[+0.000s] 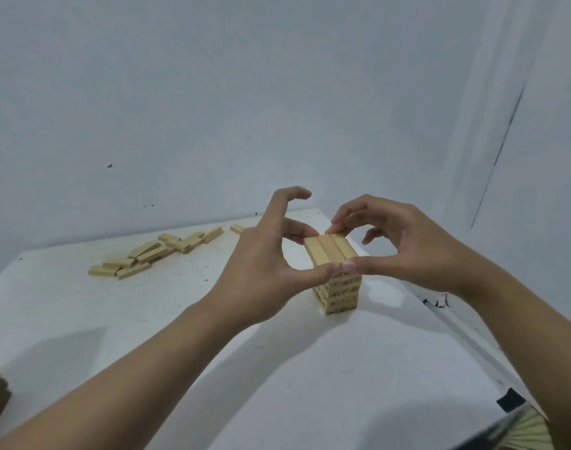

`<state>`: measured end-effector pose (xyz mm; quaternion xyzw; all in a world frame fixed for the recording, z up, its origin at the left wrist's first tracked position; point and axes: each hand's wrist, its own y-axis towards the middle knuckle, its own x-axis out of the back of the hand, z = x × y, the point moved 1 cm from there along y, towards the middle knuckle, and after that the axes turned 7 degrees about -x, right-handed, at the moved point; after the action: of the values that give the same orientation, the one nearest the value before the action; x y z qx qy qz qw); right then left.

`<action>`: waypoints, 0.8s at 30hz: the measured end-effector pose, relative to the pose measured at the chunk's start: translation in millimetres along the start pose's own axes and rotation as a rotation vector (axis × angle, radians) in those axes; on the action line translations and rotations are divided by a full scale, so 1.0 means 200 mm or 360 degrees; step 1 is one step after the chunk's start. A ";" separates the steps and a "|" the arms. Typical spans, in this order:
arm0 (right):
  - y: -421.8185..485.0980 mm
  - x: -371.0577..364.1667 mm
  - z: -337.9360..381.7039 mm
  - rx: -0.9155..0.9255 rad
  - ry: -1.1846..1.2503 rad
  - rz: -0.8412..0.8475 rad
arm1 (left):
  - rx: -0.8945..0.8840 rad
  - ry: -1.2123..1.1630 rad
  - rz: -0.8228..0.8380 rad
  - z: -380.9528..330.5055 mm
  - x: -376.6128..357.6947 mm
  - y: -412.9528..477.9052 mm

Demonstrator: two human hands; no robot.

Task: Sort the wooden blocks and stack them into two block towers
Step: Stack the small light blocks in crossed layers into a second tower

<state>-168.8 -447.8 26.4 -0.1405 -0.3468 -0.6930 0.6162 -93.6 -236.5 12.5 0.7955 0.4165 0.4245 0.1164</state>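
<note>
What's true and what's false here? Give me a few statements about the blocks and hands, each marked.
1. One tower stands on the table. True.
2. Its top layer has five blocks. False: three lie side by side.
3. The left hand and the right hand both pinch the top layer. True.
4. The loose blocks lie right of the tower. False: they lie to its left, farther back.
5. The table is white. True.
</note>
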 end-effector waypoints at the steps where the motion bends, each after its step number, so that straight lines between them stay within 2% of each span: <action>1: 0.01 0.02 -0.03 -0.0010 0.0005 -0.0008 | 0.0005 0.0007 -0.0009 0.00 -0.02 0.02; 12: 0.11 0.05 -0.19 -0.0075 -0.0005 0.0037 | 0.0134 0.0081 -0.0048 0.13 -0.14 0.13; 24: 0.12 0.03 -0.26 -0.0131 -0.0007 0.0112 | 0.0208 -0.0022 0.0018 0.15 -0.18 0.13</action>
<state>-135.5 -486.3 0.1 -0.1794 -0.3144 -0.6843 0.6330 -65.2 -275.5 -12.9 0.8066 0.4380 0.3915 0.0648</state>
